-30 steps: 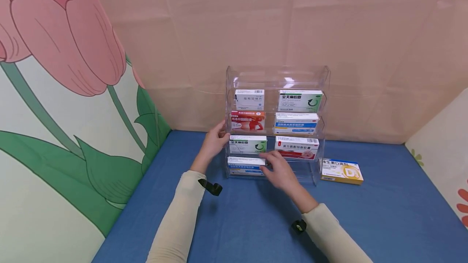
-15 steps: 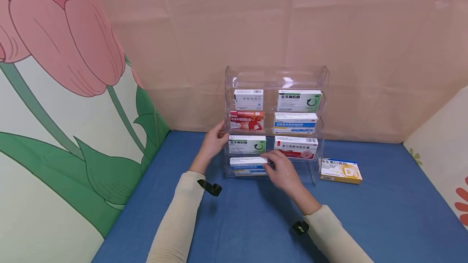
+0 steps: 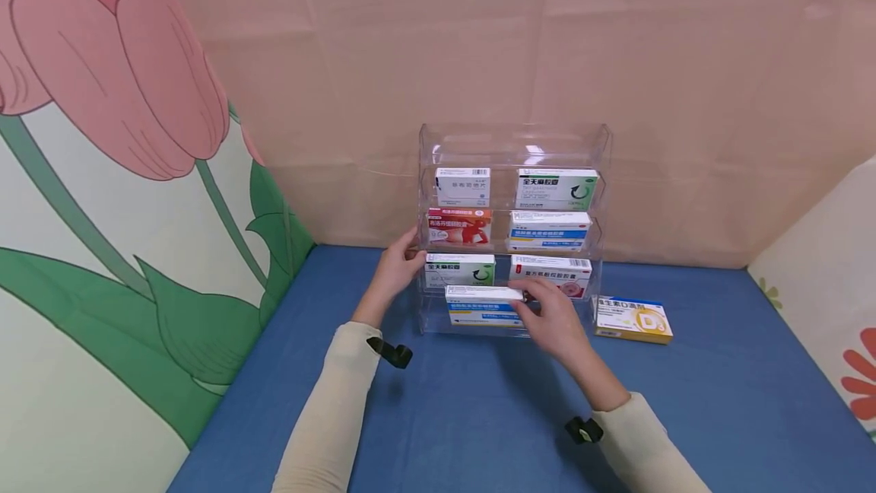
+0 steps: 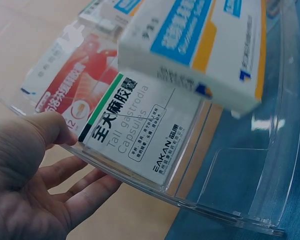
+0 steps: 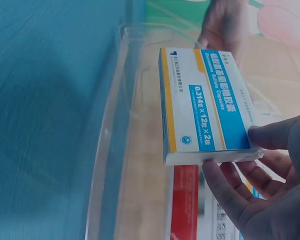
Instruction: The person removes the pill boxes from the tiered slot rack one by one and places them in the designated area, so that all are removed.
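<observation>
My right hand (image 3: 550, 316) pinches a white, blue and yellow medicine box (image 3: 482, 306) by its right end. The box hangs in front of the lowest tier of a clear acrylic display rack (image 3: 438, 319); in the right wrist view the same medicine box (image 5: 202, 102) is apart from the rack's front lip. My left hand (image 3: 393, 272) grips the rack's left side wall, thumb in front and the other fingers behind, as the left wrist view shows. Next to that thumb, a white-and-green capsule box (image 4: 140, 127) sits in the rack.
Several other medicine boxes stand in pairs on the upper tiers, among them a red box (image 3: 459, 227) and a red-and-white box (image 3: 550, 274). A yellow-and-white vitamin D box (image 3: 633, 319) lies on the blue tablecloth (image 3: 472, 417) right of the rack. A pink backdrop (image 3: 506, 36) hangs behind.
The blue-and-white box has come off the lowest tier's left side, moving right and forward out of the rack in my right hand. My left hand has stayed on the rack's side.
</observation>
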The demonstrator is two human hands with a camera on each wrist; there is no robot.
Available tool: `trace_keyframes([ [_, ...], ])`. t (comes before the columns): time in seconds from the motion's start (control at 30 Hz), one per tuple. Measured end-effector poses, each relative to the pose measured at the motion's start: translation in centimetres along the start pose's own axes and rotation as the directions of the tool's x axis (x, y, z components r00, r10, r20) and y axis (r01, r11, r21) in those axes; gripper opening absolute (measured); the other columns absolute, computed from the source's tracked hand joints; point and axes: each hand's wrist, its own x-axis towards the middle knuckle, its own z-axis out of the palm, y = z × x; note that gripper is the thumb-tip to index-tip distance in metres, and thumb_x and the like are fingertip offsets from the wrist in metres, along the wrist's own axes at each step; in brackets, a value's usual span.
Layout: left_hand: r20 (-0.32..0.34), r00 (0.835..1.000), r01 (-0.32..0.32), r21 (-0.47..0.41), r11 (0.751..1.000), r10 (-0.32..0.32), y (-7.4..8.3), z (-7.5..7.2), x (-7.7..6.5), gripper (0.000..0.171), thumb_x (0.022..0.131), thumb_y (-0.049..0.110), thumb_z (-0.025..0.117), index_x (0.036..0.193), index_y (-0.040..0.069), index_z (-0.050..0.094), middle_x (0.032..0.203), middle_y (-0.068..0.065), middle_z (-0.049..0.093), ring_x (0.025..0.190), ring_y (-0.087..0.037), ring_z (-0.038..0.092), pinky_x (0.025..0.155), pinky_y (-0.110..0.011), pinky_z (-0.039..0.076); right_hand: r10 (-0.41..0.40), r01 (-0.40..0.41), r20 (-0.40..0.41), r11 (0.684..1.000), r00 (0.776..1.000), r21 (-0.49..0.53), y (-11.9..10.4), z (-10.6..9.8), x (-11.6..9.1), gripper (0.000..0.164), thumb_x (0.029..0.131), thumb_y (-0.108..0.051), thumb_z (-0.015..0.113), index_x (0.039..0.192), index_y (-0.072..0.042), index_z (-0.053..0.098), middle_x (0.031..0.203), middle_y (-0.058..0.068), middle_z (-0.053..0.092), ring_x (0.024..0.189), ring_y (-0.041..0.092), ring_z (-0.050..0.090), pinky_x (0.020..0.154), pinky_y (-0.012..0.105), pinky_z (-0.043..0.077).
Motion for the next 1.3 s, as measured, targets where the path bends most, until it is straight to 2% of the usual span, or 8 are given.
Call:
trace_keyframes([
  [0.4, -0.004, 1.000, 0.004, 0.005, 1.000, -0.004, -0.1, -0.2, -0.4, 0.063, 0.099, 0.011, 0.060, 0.158, 0.016, 0.038, 0.143, -0.019, 0.056, 0.109, -0.031, 0.064, 0.075, -0.036, 0.057, 0.028, -0.029, -0.025, 0.999, 0.999, -0.014, 2.0, -3.7, -2.3, 0.031, 0.095, -0.011, 0.071, 0.126, -0.008, 0.069, 0.126, 0.012, 0.063, 0.098, 0.025, 0.058, 0.077, 0.043, 0.061],
  [0.6, 0.009, 1.000, 0.022, 0.006, 1.000, -0.022, -0.3, 0.0, -0.5, 0.064, 0.100, 0.013, 0.061, 0.158, 0.018, 0.037, 0.144, -0.018, 0.055, 0.111, -0.032, 0.063, 0.082, -0.041, 0.059, 0.081, -0.081, -0.004, 0.995, 0.997, -0.056, 3.2, -5.9, -4.0, 0.033, 0.097, -0.015, 0.069, 0.129, -0.009, 0.068, 0.127, 0.013, 0.062, 0.100, 0.025, 0.056, 0.079, 0.042, 0.061],
  [0.77, 0.007, 1.000, 0.021, 0.001, 1.000, -0.021, -0.3, 0.0, -0.5, 0.064, 0.100, 0.014, 0.061, 0.159, 0.018, 0.036, 0.145, -0.019, 0.054, 0.113, -0.034, 0.063, 0.085, -0.045, 0.059, 0.079, -0.079, -0.008, 0.994, 0.997, -0.073, 4.0, -7.6, -5.2, 0.033, 0.098, -0.016, 0.067, 0.130, -0.007, 0.067, 0.128, 0.017, 0.061, 0.102, 0.029, 0.058, 0.080, 0.047, 0.061],
  [0.93, 0.006, 1.000, 0.011, 0.003, 1.000, -0.011, -0.3, -0.1, -0.4, 0.063, 0.100, 0.014, 0.061, 0.158, 0.017, 0.037, 0.145, -0.019, 0.055, 0.113, -0.034, 0.064, 0.085, -0.045, 0.059, 0.076, -0.079, -0.031, 0.992, 0.997, -0.102, 4.9, -9.2, -6.3, 0.033, 0.097, -0.013, 0.068, 0.129, -0.005, 0.068, 0.126, 0.019, 0.062, 0.101, 0.031, 0.060, 0.076, 0.046, 0.061],
  [1.03, 0.005, 1.000, 0.002, 0.006, 1.000, -0.002, -0.3, -0.1, -0.4, 0.063, 0.100, 0.014, 0.061, 0.158, 0.018, 0.038, 0.145, -0.019, 0.055, 0.112, -0.034, 0.064, 0.085, -0.045, 0.059, 0.095, -0.099, -0.041, 0.987, 0.995, -0.127, 5.5, -10.2, -6.8, 0.032, 0.097, -0.014, 0.068, 0.128, -0.006, 0.068, 0.126, 0.018, 0.062, 0.100, 0.030, 0.060, 0.075, 0.041, 0.062],
  [1.2, 0.013, 1.000, 0.003, 0.020, 1.000, -0.004, -0.2, -0.1, -0.3, 0.063, 0.100, 0.016, 0.060, 0.158, 0.021, 0.037, 0.145, -0.017, 0.055, 0.112, -0.034, 0.064, 0.085, -0.045, 0.059, 0.128, -0.132, -0.038, 0.976, 0.991, -0.172, 6.8, -12.1, -7.7, 0.032, 0.099, -0.019, 0.066, 0.129, -0.007, 0.067, 0.126, 0.017, 0.061, 0.100, 0.030, 0.057, 0.071, 0.015, 0.053],
  [1.23, 0.014, 1.000, 0.004, 0.025, 1.000, -0.004, -0.1, -0.1, -0.3, 0.063, 0.100, 0.017, 0.060, 0.158, 0.021, 0.037, 0.145, -0.017, 0.055, 0.111, -0.033, 0.064, 0.085, -0.044, 0.059, 0.135, -0.140, -0.037, 0.973, 0.990, -0.181, 7.0, -12.6, -7.8, 0.033, 0.100, -0.020, 0.065, 0.130, -0.007, 0.067, 0.126, 0.017, 0.061, 0.101, 0.030, 0.056, 0.070, 0.013, 0.050],
  [1.3, 0.014, 1.000, 0.005, 0.030, 1.000, -0.005, -0.1, -0.1, -0.3, 0.062, 0.101, 0.017, 0.060, 0.158, 0.021, 0.037, 0.145, -0.017, 0.055, 0.109, -0.033, 0.064, 0.084, -0.044, 0.059, 0.150, -0.154, -0.035, 0.969, 0.988, -0.192, 7.5, -13.4, -8.1, 0.034, 0.101, -0.022, 0.064, 0.130, -0.006, 0.067, 0.127, 0.018, 0.060, 0.102, 0.031, 0.055, 0.069, 0.018, 0.053],
])
